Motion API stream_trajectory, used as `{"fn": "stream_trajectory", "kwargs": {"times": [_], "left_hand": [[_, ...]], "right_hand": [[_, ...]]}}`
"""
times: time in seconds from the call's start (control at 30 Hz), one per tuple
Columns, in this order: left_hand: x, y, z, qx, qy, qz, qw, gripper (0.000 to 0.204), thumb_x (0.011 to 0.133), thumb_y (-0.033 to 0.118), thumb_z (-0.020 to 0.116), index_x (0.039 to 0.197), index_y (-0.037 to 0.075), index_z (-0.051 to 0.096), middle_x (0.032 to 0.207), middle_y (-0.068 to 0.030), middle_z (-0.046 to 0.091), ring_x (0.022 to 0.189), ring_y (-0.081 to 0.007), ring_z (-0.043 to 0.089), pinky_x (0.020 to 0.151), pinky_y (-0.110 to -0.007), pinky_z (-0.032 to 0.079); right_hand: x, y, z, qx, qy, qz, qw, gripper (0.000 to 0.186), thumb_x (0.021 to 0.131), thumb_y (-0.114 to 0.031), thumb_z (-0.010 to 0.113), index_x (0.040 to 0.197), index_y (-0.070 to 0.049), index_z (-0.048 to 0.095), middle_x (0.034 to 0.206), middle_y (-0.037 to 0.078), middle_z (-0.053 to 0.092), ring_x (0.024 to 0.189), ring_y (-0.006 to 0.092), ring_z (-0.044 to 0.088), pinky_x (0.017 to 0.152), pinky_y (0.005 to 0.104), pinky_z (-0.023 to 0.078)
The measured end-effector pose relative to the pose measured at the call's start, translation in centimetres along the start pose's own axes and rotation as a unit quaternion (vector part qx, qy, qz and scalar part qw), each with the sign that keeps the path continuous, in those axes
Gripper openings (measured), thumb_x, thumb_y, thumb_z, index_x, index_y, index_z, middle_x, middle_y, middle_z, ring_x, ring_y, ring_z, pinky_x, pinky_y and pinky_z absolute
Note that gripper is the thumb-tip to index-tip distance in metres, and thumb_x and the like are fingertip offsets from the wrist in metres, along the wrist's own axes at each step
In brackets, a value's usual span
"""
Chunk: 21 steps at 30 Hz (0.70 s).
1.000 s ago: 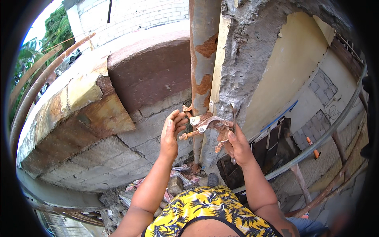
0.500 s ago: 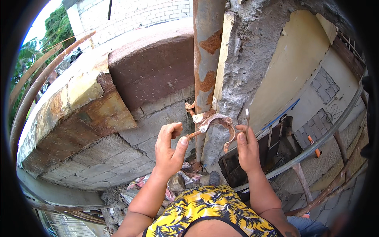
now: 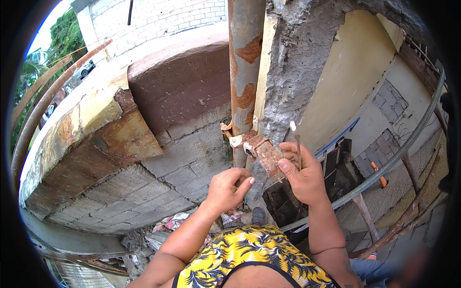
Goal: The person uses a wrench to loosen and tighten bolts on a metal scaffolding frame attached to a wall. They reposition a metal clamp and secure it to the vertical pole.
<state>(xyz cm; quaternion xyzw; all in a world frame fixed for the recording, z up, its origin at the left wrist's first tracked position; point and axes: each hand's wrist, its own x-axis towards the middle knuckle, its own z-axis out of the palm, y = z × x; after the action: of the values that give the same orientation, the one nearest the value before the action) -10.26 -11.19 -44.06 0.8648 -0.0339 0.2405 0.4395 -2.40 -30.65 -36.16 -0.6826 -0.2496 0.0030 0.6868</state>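
A rusty scaffold clamp [image 3: 264,156] sits on the rust-patched vertical pipe [image 3: 246,72], its jaw angled down toward me. My right hand [image 3: 302,175] grips a slim metal tool [image 3: 296,137], upright with its tip above my fingers; the thumb is at the jaw's lower end, possibly touching it. Just below the clamp and left of it, my left hand [image 3: 230,189] has curled fingers and a raised thumb; I cannot make out whether anything lies within them.
A rough concrete column [image 3: 285,62] stands behind the pipe. A block ledge with metal flashing [image 3: 129,134] lies left. A curved metal rail [image 3: 355,192] runs along the right over a lower yard. Rubble and sacks [image 3: 173,222] lie below. A denim-clad leg [image 3: 372,269] shows lower right.
My left hand has dropped and moved right, its fingers curling. My right hand has shifted toward the clamp with the tool, and the clamp's jaw has turned and tilted downward.
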Motion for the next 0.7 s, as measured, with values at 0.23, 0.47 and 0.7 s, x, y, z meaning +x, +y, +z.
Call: {"fn": "stream_trajectory", "kwargs": {"times": [0.23,0.47,0.7], "left_hand": [[1.5,1.8,-3.4,-0.298,0.138,0.008,0.945,0.055,0.108,0.05,0.05,0.13,0.0,0.055,0.089,-0.0029,0.056,0.074,-0.009,0.045,0.068,-0.025,0.039],[2.6,7.0,-3.8,-0.003,0.087,0.153,0.984,0.061,0.095,0.047,0.07,0.13,-0.002,0.058,0.103,-0.0152,0.06,0.092,-0.0316,0.056,0.083,-0.043,0.047],[3.7,8.1,-1.4,-0.092,0.066,0.148,0.983,0.026,0.103,0.029,0.063,0.108,0.004,0.069,0.113,-0.0139,0.061,0.106,-0.0336,0.054,0.095,-0.045,0.044]], "right_hand": [[1.6,-5.4,0.8,-0.28,-0.095,-0.139,0.945,0.02,0.095,-0.009,0.071,0.112,-0.001,0.067,0.079,0.014,0.068,0.069,0.0217,0.066,0.066,0.0345,0.051],[1.8,-4.6,-1.2,-0.409,-0.179,-0.199,0.873,0.027,0.086,-0.007,0.07,0.112,-0.008,0.062,0.092,0.015,0.072,0.082,0.0376,0.072,0.067,0.0483,0.056],[-0.6,-0.1,-0.9,-0.314,-0.131,-0.208,0.917,0.057,0.09,-0.029,0.079,0.136,-0.004,0.057,0.119,0.023,0.07,0.089,0.0413,0.072,0.077,0.0441,0.06]]}}
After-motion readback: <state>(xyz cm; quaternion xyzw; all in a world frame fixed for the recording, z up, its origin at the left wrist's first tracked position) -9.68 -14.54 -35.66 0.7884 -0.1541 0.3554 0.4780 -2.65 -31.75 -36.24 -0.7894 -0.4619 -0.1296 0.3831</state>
